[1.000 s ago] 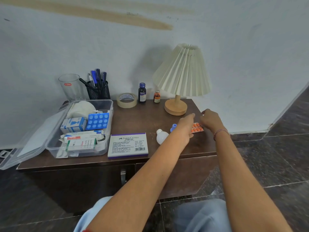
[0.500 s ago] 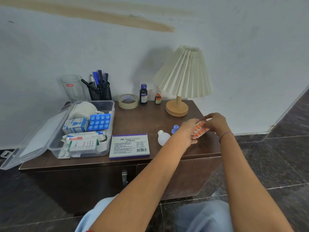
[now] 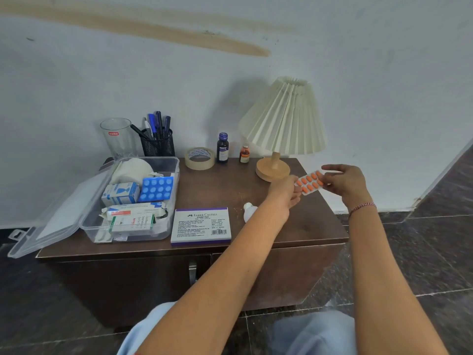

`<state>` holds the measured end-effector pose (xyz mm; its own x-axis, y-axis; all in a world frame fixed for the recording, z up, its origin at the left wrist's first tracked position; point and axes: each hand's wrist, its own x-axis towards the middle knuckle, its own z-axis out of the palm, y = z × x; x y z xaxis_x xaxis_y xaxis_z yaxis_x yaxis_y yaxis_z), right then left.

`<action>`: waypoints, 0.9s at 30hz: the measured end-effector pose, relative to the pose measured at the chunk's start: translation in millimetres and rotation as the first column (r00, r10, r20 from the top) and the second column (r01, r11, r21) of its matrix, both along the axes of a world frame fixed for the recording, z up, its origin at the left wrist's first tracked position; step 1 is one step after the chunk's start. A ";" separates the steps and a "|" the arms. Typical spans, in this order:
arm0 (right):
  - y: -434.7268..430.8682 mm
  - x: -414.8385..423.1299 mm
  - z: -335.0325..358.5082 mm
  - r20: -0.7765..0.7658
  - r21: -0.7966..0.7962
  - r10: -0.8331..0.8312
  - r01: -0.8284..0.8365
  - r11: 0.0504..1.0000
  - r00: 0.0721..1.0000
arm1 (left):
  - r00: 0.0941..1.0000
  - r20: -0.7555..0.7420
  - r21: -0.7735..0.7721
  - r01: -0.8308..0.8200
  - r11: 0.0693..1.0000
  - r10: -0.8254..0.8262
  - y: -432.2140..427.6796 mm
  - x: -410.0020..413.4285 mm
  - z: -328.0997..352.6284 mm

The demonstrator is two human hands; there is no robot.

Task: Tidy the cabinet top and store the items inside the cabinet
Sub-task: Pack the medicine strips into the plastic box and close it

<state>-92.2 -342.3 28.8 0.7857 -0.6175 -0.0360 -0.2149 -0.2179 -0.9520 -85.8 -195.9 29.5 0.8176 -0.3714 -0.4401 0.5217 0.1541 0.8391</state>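
1. Nearest me: knees in pale blue cloth, over a dark, glossy stone-tile floor.
2. Cabinet: dark brown wood-look doors, with one metal handle at the seam. The top is flat and matt.
3. Stamp pad box: a flat white rectangle edged in purple, lying at the front of the top.
4. Clear plastic box, at the left of the top, with its hinged lid thrown open past the edge. Inside I see printed cartons, a blue blister card of round domes and a white cloth bundle.
5. White plastic bottle: lying on its side, partly behind the left forearm.
6. Pill strip: foil with two rows of orange oblong tablets. It is held in the air over the right part of the top, just right of the lamp base.
7. Left hand: its fingers close on the strip's left end.
8. Right hand: thumb and fingers pinch the strip's right end. A beaded thread bracelet sits on the wrist.
9. Lamp: a cream pleated cone shade on a round wooden foot.
10. Back row, from right to left: a small amber bottle, a dark bottle with a blue cap, a tape roll, a black mesh pen cup and a clear tumbler.
11. Wall: pale and stained.
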 end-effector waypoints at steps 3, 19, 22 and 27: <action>8.1 2.0 4.6 0.074 0.059 0.018 -0.022 0.998 0.997 | 0.998 0.058 0.008 0.001 1.000 -0.001 12.1 4.3 6.8; 72.1 17.3 7.7 0.175 0.159 0.100 -0.128 0.979 0.980 | 0.979 0.140 0.052 -0.159 0.986 0.150 82.7 20.7 20.2; 85.2 20.2 7.3 0.145 0.162 0.127 -0.150 0.975 0.981 | 0.969 0.173 0.076 -0.189 0.979 0.173 94.4 22.3 20.8; 112.9 28.7 8.1 0.144 0.157 0.156 -0.178 0.971 0.977 | 0.942 0.268 0.157 -0.249 0.956 0.201 119.8 27.6 23.1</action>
